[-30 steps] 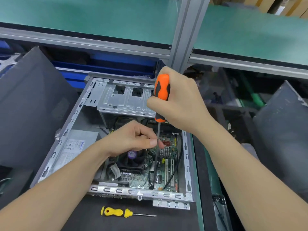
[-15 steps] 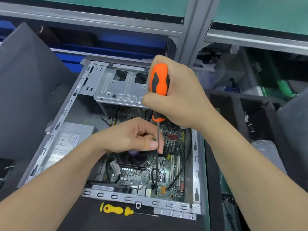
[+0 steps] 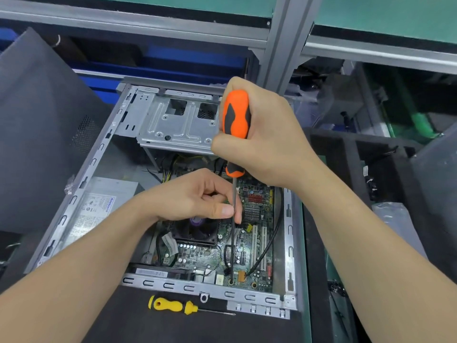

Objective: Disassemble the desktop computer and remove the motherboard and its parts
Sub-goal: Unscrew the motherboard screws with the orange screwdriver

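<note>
Inside the case (image 3: 173,284), motherboard (image 3: 205,262) lies at the bottom. I see right hand (image 3: 269,144) gripping the screwdriver (image 3: 236,117) handle; left hand (image 3: 195,196) pinches its shaft, tip at a board hole.

An electronics workshop: aluminium-framed bench shelves (image 3: 279,45) with green mats (image 3: 385,18), blue bins (image 3: 193,58) beneath.

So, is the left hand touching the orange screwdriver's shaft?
Touching. Head view: the left hand pinches the orange screwdriver's shaft between thumb and forefinger, with no gap visible.
</note>
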The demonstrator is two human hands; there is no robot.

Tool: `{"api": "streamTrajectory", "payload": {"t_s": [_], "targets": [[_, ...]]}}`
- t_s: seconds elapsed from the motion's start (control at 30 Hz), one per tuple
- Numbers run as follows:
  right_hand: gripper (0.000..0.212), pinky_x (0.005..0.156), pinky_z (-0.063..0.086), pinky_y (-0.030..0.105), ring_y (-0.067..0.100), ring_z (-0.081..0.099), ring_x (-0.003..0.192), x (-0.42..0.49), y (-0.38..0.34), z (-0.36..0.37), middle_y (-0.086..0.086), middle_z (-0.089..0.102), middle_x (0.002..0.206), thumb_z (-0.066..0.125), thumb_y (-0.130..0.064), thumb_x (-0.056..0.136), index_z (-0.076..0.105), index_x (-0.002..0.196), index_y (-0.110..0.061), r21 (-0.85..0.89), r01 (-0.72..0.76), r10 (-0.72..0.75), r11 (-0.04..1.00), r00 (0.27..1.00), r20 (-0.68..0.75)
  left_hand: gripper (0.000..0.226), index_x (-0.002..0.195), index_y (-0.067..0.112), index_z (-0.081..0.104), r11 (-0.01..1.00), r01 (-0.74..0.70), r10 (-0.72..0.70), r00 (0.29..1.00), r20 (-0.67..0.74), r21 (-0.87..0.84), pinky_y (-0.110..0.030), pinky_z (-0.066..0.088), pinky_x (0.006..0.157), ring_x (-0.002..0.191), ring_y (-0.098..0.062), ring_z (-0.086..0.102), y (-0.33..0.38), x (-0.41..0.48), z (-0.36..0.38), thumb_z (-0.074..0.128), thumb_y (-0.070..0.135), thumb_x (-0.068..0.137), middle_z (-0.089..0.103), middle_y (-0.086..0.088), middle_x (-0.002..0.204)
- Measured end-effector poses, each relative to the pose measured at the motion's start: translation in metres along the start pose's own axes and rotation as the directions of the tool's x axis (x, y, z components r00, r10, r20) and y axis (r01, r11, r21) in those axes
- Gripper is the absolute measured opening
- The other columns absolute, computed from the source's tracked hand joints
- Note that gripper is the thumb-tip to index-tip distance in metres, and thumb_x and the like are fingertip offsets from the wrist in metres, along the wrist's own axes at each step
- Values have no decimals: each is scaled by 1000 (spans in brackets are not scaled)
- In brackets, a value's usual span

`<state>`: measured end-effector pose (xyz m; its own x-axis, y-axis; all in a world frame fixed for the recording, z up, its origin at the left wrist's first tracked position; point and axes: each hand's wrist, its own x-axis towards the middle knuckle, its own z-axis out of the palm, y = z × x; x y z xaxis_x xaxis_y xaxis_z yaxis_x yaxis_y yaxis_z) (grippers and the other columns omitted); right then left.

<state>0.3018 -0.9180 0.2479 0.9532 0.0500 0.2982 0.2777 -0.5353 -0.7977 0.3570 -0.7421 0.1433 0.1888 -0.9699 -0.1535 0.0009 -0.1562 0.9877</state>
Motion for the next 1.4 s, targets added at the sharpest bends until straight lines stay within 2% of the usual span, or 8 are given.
{"api": "streamTrajectory", "payload": {"t_s": [0.27,0.37,0.47,0.63,0.73,1.1,1.23,1.4], "targets": [[30,53,45,43,29,51,58,0,-1,0,3,48,62,73,-10,72,44,74,-13,-34,7,-8,999,1000,-12,20,99,12,78,1000,-1,2,1000,-12,26,-34,16,58,52,-28,15,-1,0,-1,68,30,97,19,-10,56],[32,54,42,39,24,47,59,1,-2,0,-2,44,61,73,-12,72,42,73,-17,-49,16,-17,999,1000,-20,23,99,11,77,999,2,-1,1000,-18,32,-32,15,57,52,-28,15,-2,0,-2,69,33,97,19,-9,56],[30,54,40,38,23,44,59,0,-2,0,-4,44,61,74,-12,72,44,74,-13,-56,14,-15,998,1000,-15,24,100,12,78,999,1,0,1000,-15,32,-32,16,58,52,-29,15,-2,0,-2,69,34,97,19,-10,56],[29,54,41,41,26,45,60,-2,-2,0,3,47,62,75,-10,73,45,75,-10,-44,17,-17,999,1000,-13,30,101,11,78,1000,6,-5,1000,-9,21,-37,15,59,52,-29,16,-4,0,-2,70,39,97,20,-10,55],[30,54,41,41,26,45,59,-3,-3,0,0,45,61,75,-11,73,45,76,-10,-45,19,-19,999,1000,-11,32,101,11,78,1000,5,-4,1000,-6,16,-39,15,59,52,-29,15,-4,1,-1,71,42,96,19,-9,55],[34,53,36,31,11,37,56,-4,-6,-1,-8,41,60,74,-13,72,40,71,-19,-57,14,-14,998,1000,-9,30,101,13,78,1000,-7,7,1000,0,18,-43,15,59,52,-29,16,-3,1,0,71,42,96,18,-9,55],[33,53,43,39,22,47,57,-5,-7,-1,-5,44,61,74,-13,72,41,72,-17,-60,2,-2,998,1000,-9,32,101,13,78,1000,1,-1,1000,-1,23,-44,15,57,51,-30,15,-2,0,1,71,44,95,18,-10,55],[32,54,41,39,21,45,58,-6,-7,-1,-7,43,60,74,-12,73,42,73,-16,-72,4,-4,997,1000,-8,31,101,14,78,1000,3,-3,1000,-2,20,-46,17,57,51,-30,15,0,1,2,71,44,96,18,-9,55]]}}
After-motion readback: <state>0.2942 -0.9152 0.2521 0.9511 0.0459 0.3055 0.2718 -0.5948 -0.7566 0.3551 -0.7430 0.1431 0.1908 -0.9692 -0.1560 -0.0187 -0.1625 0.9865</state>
